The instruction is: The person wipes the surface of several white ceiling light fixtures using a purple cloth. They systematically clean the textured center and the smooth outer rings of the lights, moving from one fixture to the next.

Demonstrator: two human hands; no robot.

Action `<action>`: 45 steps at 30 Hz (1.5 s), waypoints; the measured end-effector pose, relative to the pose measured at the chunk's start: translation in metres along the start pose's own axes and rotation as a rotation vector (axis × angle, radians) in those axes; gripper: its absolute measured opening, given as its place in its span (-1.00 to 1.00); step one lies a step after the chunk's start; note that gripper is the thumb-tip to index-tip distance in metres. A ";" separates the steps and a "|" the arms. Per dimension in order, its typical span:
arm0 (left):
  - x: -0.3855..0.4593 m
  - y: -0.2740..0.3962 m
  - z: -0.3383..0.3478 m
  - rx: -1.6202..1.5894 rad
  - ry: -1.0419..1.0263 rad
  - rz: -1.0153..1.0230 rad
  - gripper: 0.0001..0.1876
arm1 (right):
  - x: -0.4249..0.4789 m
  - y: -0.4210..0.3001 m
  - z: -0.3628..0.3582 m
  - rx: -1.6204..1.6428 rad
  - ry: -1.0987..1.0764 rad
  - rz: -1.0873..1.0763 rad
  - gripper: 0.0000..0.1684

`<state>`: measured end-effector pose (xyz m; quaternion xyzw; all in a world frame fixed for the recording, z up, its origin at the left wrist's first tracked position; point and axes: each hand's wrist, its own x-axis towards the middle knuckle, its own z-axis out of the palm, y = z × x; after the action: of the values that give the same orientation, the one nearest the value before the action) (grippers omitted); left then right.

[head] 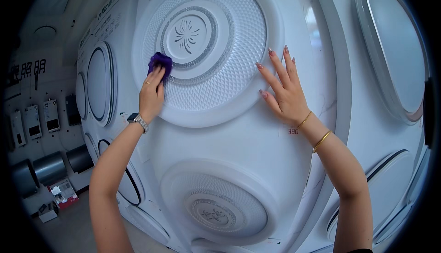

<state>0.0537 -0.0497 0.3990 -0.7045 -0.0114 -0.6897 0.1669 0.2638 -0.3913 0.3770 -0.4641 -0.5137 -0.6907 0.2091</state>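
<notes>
A large round white ceiling light with a faceted, clear-patterned cover and a leaf-like motif at its centre is mounted on a white display panel. My left hand presses a purple cloth against the cover, left of and below the central ring. A watch and a ring are on that arm and hand. My right hand has its fingers spread at the lamp's right rim, with nothing held in it; two gold bracelets circle the wrist and forearm. Part of the left fingers is hidden in the cloth.
Below is a second round patterned light. More lights hang at the right and left. Farther left, water heaters and dark cylindrical appliances line a wall, with boxes on the floor. A grey panel edge runs beside my right arm.
</notes>
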 end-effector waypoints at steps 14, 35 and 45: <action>0.048 0.134 0.015 -0.062 0.058 0.367 -0.53 | -0.001 0.002 0.000 0.009 0.003 0.000 -0.36; 0.062 0.165 0.034 -0.317 -0.113 0.496 -0.48 | -0.003 0.004 0.003 0.098 0.036 -0.004 -0.28; -0.032 0.131 -0.002 -0.508 -0.352 0.260 -0.50 | 0.000 0.002 0.006 0.082 0.040 -0.013 -0.26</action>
<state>0.0821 -0.1671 0.3390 -0.8276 0.2223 -0.5110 0.0681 0.2682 -0.3870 0.3782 -0.4380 -0.5402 -0.6795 0.2338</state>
